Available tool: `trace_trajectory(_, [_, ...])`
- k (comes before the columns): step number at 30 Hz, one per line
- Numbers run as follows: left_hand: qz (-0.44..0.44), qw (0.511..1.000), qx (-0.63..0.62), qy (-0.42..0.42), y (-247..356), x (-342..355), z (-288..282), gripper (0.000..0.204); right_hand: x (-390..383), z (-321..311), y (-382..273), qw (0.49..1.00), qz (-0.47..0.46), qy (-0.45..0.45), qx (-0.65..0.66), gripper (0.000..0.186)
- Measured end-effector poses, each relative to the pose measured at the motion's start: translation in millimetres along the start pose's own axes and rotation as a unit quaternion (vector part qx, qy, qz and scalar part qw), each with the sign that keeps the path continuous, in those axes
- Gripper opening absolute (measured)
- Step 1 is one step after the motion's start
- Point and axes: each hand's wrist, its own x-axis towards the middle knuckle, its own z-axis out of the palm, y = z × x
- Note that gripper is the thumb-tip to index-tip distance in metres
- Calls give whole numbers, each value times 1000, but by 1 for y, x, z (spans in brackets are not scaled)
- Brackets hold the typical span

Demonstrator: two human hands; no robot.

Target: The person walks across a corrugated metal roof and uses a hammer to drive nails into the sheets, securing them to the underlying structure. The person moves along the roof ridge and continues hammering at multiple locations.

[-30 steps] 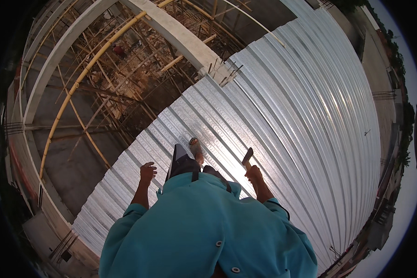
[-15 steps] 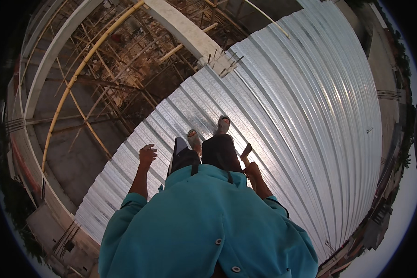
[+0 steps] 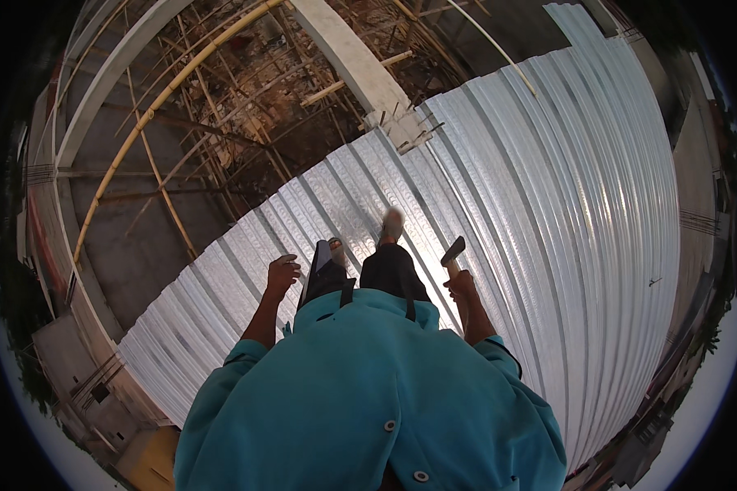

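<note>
In my right hand is a hammer, its dark head pointing up and forward and its pale handle in my closed fingers. My left hand hangs out to the left of my leg, its fingers loosely bent and apart, with no held thing that I can make out. Under both hands spreads corrugated metal sheeting, silvery and ribbed. My feet are on it, the right one farther forward and blurred.
Past the sheeting's left edge the deck drops to a lower level with bamboo poles and rubble. A concrete beam meets the edge ahead, with rebar stubs sticking up. A thin pale pole overhangs the far sheets.
My right hand has swung forward with the hammer, which now shows more fully. My left hand has shifted right, nearer my leg. My feet have moved in a step, and the view has shifted.
</note>
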Motion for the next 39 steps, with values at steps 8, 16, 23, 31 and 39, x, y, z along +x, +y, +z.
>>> trace_trajectory(8, [18, 998, 13, 61, 28, 26, 25, 38, 42, -53, -35, 998, 0, -34, 44, 17])
trace_trajectory(16, [18, 991, -1, 134, 17, 19, 35, 39, 59, -75, -45, 996, -63, -54, -35, 20])
trace_trajectory(23, [7, 982, -78, 174, -10, 11, 84, 38, 82, -107, -58, 993, -65, -56, -75, 19])
trace_trajectory(31, [27, 972, -42, 228, 8, -7, 122, 18, 110, -148, -73, 994, -74, -25, -83, 25])
trace_trajectory(39, [-21, 965, -73, 252, -6, -10, 114, 23, 115, -171, -94, 986, -93, -28, -135, 25])
